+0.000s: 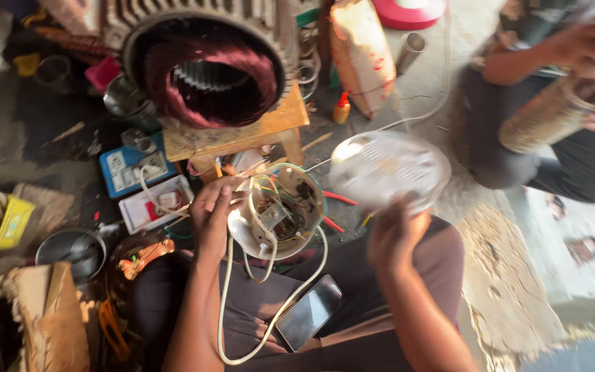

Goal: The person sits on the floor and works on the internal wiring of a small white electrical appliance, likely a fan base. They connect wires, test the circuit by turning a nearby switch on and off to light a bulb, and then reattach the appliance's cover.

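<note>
— What's closest?
— Phone lying on the person's lap, a white cord looped beside it.
— And the hands?
— Left hand grips the rim of an opened round appliance base, wiring exposed. Right hand holds up its white round cover, blurred, fingers closed around the edge.

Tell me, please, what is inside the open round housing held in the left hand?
The open housing shows tangled coloured wires and a small metal part; whatever lies beneath them is covered.
</note>
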